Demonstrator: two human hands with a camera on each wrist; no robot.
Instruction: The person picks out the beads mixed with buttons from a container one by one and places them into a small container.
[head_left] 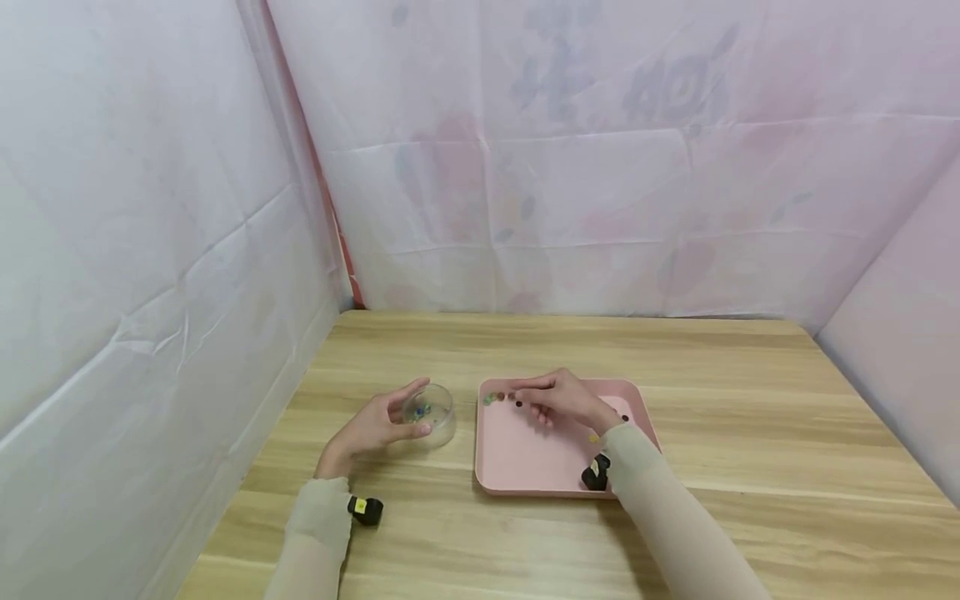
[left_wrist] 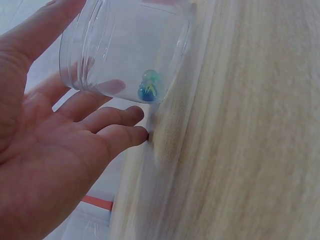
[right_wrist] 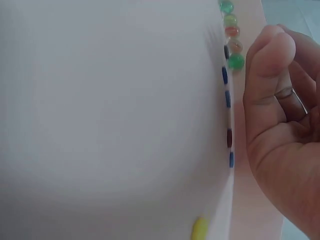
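The right hand [head_left: 558, 400] is over the pink tray [head_left: 517, 477], thumb and forefinger tips drawn close; whether they pinch anything, I can't tell from these angles. Just left of those fingertips, a row of marbles [right_wrist: 232, 31] lies along the tray's edge. Small blue and dark pieces [right_wrist: 227, 99] are near the hand, and a yellow piece [head_left: 593, 438] sits by its wrist. The left hand [head_left: 378, 423] curls thumb and fingers round a clear jar [head_left: 442, 432] above the tabletop [head_left: 427, 537], with a few marbles inside. A sideways nudge from the right fingertips could set the row rolling, and neighbours that close could be knocked too. A loose left grip on smooth walls could tip the jar and spill its marbles.
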